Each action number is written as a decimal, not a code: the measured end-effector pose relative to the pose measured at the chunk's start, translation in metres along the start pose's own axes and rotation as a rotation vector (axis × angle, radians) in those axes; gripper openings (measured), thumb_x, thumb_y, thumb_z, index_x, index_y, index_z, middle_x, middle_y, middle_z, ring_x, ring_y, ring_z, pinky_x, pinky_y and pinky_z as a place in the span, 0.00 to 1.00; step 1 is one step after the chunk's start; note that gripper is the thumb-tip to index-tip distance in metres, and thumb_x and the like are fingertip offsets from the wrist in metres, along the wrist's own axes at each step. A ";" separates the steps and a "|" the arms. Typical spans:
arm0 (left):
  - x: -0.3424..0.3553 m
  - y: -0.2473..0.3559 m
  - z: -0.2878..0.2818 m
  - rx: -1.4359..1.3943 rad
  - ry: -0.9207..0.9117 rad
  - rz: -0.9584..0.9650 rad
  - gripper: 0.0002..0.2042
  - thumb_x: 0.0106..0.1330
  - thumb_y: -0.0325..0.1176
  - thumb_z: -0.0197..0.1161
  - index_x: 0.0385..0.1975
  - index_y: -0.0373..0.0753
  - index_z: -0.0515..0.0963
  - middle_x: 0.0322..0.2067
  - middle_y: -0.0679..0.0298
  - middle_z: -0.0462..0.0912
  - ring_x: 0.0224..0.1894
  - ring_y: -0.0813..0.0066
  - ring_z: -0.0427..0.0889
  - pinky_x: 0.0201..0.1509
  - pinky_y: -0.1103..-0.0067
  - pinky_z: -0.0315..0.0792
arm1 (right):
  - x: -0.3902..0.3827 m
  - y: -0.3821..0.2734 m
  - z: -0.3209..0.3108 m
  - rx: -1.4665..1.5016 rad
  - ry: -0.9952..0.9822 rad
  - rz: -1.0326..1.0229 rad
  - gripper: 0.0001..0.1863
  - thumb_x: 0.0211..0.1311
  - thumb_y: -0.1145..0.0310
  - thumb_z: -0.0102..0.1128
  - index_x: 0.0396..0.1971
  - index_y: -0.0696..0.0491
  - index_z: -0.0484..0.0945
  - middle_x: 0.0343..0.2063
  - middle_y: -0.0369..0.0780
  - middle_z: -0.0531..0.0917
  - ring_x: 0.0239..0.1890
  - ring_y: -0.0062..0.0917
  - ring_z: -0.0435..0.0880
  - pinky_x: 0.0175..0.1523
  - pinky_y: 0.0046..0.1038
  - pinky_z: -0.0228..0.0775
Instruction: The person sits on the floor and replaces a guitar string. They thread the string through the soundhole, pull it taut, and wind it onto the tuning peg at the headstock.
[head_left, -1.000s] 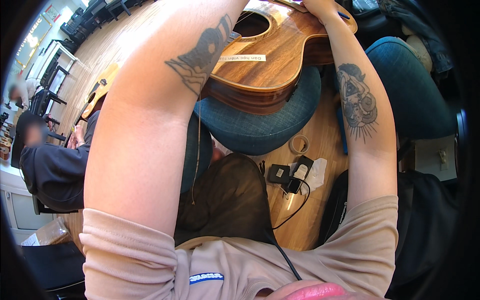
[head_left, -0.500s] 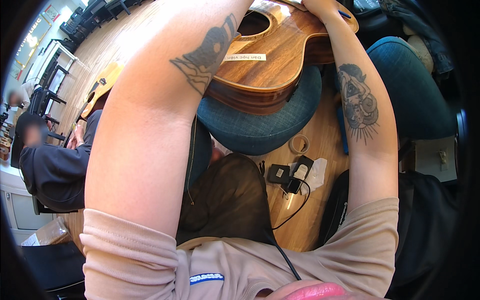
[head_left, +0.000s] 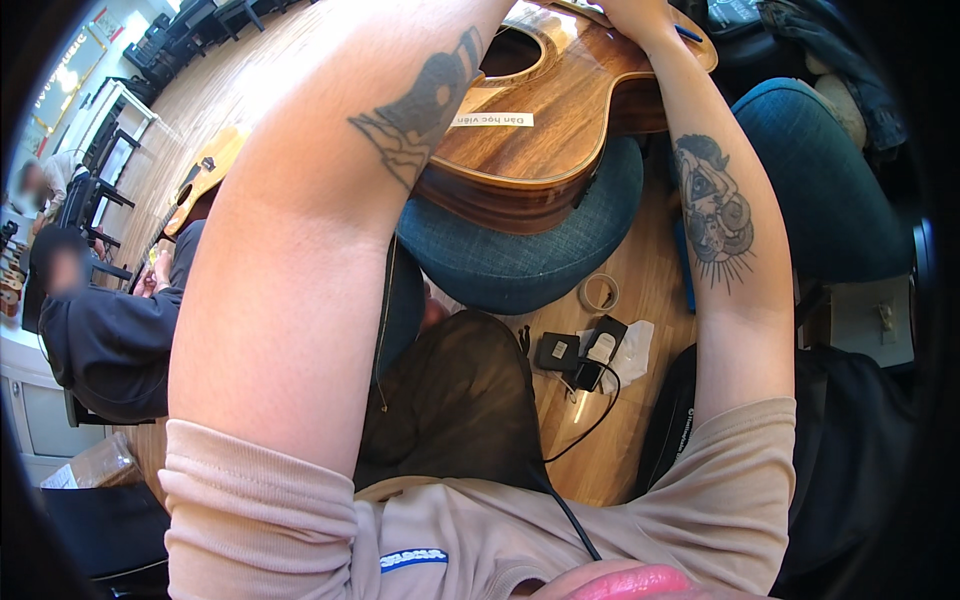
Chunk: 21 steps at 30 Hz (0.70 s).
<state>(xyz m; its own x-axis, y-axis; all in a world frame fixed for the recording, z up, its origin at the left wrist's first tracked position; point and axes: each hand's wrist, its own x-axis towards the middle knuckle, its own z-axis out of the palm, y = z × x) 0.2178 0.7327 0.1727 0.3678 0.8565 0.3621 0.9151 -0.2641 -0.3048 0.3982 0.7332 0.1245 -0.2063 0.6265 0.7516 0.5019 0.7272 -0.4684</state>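
Note:
A brown wooden acoustic guitar (head_left: 540, 150) lies face up, with a white label strip (head_left: 495, 119) on its top, over a rounded blue denim-like surface (head_left: 530, 265). My right hand (head_left: 638, 18) is at the guitar's lower end by the bridge area, cut by the upper edge, so its fingers barely show. A dark blue pen-like object (head_left: 688, 33) lies close to it. My left forearm reaches across the guitar's left side beside the sound hole (head_left: 513, 52). The left hand itself is beyond the upper edge.
On the wooden floor are a tape roll (head_left: 599, 293), a black box (head_left: 557, 351) and a black adapter with a cable (head_left: 598, 352). Black bags stand at the right (head_left: 850, 440). At the left a seated person (head_left: 105, 330) holds another guitar (head_left: 203, 180).
My left forearm has shifted slightly right and down in the picture. More of my right hand shows at the upper edge. The guitar stays nearly in place.

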 end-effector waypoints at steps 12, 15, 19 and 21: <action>0.001 0.002 -0.003 0.040 -0.022 0.006 0.13 0.53 0.34 0.65 0.34 0.38 0.90 0.39 0.49 0.90 0.45 0.56 0.90 0.49 0.65 0.82 | -0.004 -0.014 -0.004 -0.033 0.000 -0.005 0.10 0.57 0.70 0.71 0.37 0.58 0.89 0.32 0.45 0.91 0.36 0.31 0.91 0.45 0.32 0.81; 0.004 0.003 -0.003 0.123 -0.042 0.038 0.13 0.55 0.35 0.65 0.34 0.37 0.90 0.38 0.49 0.90 0.45 0.56 0.90 0.49 0.65 0.82 | -0.004 -0.015 -0.003 -0.040 0.017 -0.028 0.09 0.57 0.70 0.71 0.37 0.58 0.89 0.32 0.45 0.91 0.36 0.31 0.91 0.45 0.32 0.81; 0.002 0.003 -0.001 0.046 -0.003 0.049 0.13 0.57 0.35 0.64 0.36 0.36 0.90 0.40 0.48 0.90 0.46 0.56 0.89 0.50 0.65 0.81 | -0.004 -0.014 -0.003 -0.063 -0.006 -0.024 0.09 0.56 0.70 0.71 0.36 0.58 0.88 0.32 0.46 0.91 0.36 0.32 0.91 0.44 0.33 0.81; 0.001 0.004 -0.002 0.029 0.002 0.042 0.13 0.57 0.35 0.64 0.36 0.36 0.90 0.40 0.48 0.90 0.46 0.56 0.89 0.51 0.65 0.81 | -0.004 -0.010 -0.003 -0.046 -0.008 -0.028 0.09 0.56 0.70 0.71 0.35 0.58 0.88 0.31 0.46 0.90 0.35 0.32 0.90 0.43 0.33 0.81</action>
<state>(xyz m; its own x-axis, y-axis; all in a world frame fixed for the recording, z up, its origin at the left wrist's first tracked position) 0.2218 0.7314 0.1739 0.4061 0.8440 0.3504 0.8937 -0.2868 -0.3450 0.3968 0.7224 0.1277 -0.2271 0.6086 0.7603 0.5338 0.7307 -0.4255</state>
